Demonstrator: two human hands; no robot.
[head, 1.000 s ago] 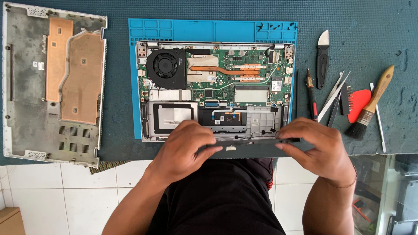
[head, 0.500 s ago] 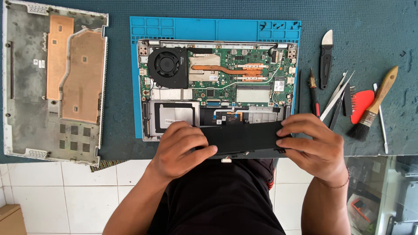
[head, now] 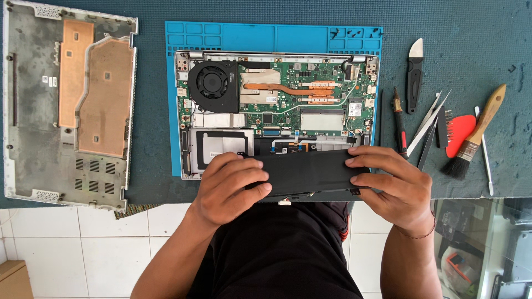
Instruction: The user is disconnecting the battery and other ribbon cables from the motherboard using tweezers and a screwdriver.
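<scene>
An opened laptop [head: 277, 105] lies bottom-up on a blue repair mat [head: 266, 36], showing its black fan [head: 213, 83], copper heat pipes and green board. I hold a long flat black battery pack [head: 307, 171] over the laptop's near edge. My left hand [head: 227, 188] grips its left end, thumb underneath. My right hand [head: 390, 185] grips its right end, fingers across the top. The pack is tilted up, with a small white connector hanging below it.
The laptop's removed bottom cover [head: 66, 105] lies at the left. To the right lie a black scraper [head: 414, 75], a screwdriver [head: 399, 119], tweezers [head: 429, 130], a red pick [head: 460, 133] and a wooden brush [head: 476, 133]. White floor tiles show below the table's edge.
The battery pack has come up out of its bay at the laptop's front edge and now rests tilted in both hands, its broad face turned up towards me.
</scene>
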